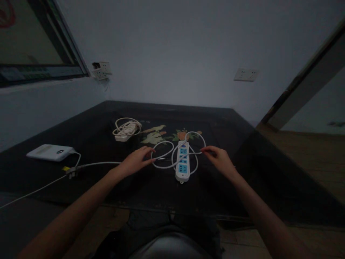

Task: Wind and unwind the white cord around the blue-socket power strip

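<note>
A white power strip with blue socket faces lies lengthwise before me on the dark table. Its white cord forms several loose loops over and around it. On the left, my left hand pinches the cord between thumb and fingers beside one loop. My right hand grips another part of the cord to the right of the strip, fingertips together. From my left hand the cord runs left to its plug, which rests on the table near a yellow tag.
A second power strip, wrapped in its own cord, sits farther back left. A white power bank with a cable lies at the left. The black table has a floral print and meets the wall, where sockets are mounted.
</note>
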{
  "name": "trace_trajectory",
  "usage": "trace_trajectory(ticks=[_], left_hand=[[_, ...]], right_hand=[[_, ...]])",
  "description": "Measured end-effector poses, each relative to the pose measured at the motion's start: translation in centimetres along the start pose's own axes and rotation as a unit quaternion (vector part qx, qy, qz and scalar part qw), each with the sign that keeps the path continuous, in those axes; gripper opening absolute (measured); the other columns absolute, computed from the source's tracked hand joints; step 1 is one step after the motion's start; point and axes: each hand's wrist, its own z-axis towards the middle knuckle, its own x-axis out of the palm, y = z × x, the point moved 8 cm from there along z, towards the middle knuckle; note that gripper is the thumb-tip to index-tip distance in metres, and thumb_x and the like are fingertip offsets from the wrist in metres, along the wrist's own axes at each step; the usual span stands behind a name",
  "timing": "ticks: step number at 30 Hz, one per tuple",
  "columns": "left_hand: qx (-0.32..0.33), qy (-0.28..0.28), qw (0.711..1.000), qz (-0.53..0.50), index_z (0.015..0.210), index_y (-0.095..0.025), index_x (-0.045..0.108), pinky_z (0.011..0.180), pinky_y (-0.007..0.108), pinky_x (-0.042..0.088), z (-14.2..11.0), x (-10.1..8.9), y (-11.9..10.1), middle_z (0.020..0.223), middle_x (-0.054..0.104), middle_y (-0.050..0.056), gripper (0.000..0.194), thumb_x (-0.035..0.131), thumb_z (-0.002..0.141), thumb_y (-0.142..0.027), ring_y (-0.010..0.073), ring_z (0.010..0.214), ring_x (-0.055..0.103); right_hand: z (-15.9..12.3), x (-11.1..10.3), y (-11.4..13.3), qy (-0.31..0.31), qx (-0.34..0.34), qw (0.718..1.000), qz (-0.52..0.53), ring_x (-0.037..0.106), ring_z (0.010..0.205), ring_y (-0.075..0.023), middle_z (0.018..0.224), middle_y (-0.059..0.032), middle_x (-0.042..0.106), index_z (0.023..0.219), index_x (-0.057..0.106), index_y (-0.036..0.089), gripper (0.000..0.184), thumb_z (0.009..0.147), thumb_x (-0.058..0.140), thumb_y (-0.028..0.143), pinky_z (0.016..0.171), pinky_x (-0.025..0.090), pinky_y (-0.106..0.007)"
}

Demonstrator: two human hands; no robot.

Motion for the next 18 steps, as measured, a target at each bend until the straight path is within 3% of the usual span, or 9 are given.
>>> trace_trajectory(ticks=[4, 8, 13, 15, 18], left_hand=[[-0.024, 0.042, 0.994, 0.093, 0.114, -0.021, 0.055, 0.088, 0.034, 0.046, -3.9, 0.4, 1.4, 0.112, 0.06, 0.009, 0.035, 0.057, 0.081, -0.034, 0.0238, 0.102, 0.058], [-0.063, 0.004, 0.984, 0.166, 0.097, -0.02, 0.058, 0.082, 0.035, 0.047, -6.0, -1.0, 5.0, 0.1, 0.062, 0.009, 0.019, 0.049, 0.084, -0.031, 0.0231, 0.092, 0.059], [-0.096, -0.018, 0.979, 0.178, 0.085, -0.021, 0.054, 0.072, 0.032, 0.047, -7.0, -1.9, 7.1, 0.089, 0.064, 0.007, 0.024, 0.04, 0.088, -0.04, 0.022, 0.079, 0.061], [-0.12, -0.064, 0.982, 0.135, 0.088, -0.022, 0.052, 0.067, 0.03, 0.047, -7.4, -3.5, 7.0, 0.087, 0.065, 0.005, 0.024, 0.037, 0.088, -0.04, 0.0206, 0.075, 0.062], [-0.111, -0.19, 0.971, 0.099, 0.089, -0.023, 0.052, 0.063, 0.028, 0.046, -7.7, -8.3, 4.9, 0.081, 0.064, 0.003, 0.022, 0.041, 0.086, -0.042, 0.0195, 0.068, 0.061]], right_hand=[[-1.2, 1.8, 4.2, 0.055, -0.085, 0.994, -0.042, 0.064, 0.093, -0.0195, 0.098, -0.0066, 0.07, 0.098, 0.068, 0.019, 0.021, 0.086, 0.051, 0.016, 0.084, 0.049, -0.036], [-2.1, 4.9, 8.6, 0.09, -0.174, 0.976, -0.096, 0.06, 0.1, -0.0193, 0.103, -0.0079, 0.068, 0.105, 0.065, 0.017, 0.023, 0.089, 0.049, 0.014, 0.089, 0.047, -0.035], [-2.6, 10.7, 12.6, 0.143, -0.279, 0.924, -0.219, 0.055, 0.107, -0.0228, 0.106, -0.0103, 0.067, 0.111, 0.062, 0.014, 0.024, 0.09, 0.051, 0.016, 0.092, 0.041, -0.038], [-2.5, 12.6, 13.2, 0.161, -0.295, 0.903, -0.269, 0.056, 0.101, -0.0238, 0.103, -0.0111, 0.067, 0.113, 0.061, 0.014, 0.025, 0.091, 0.05, 0.016, 0.087, 0.041, -0.039], [-1.9, 14.3, 13.1, 0.179, -0.294, 0.883, -0.318, 0.056, 0.093, -0.0245, 0.093, -0.0108, 0.067, 0.107, 0.062, 0.012, 0.021, 0.09, 0.049, 0.013, 0.076, 0.041, -0.037]])
